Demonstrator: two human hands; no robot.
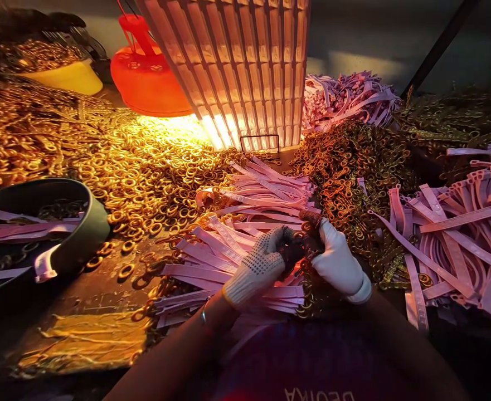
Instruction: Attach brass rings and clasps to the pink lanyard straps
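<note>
Inverted lettering on the dark shirt is partly legible, apparently "DEVIKA". The gloved left hand and right hand meet, fingers curled; what they grip cannot be told. Pink straps lie beneath and beyond the left hand; metal rings spread toward the table's far left edge. A red lamp hangs before a grey wall.

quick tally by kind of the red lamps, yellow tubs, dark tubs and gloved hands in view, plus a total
Red lamp: 1
Yellow tub: 1
Dark tub: 1
Gloved hands, left hand and right hand: 2
Total: 5
</note>
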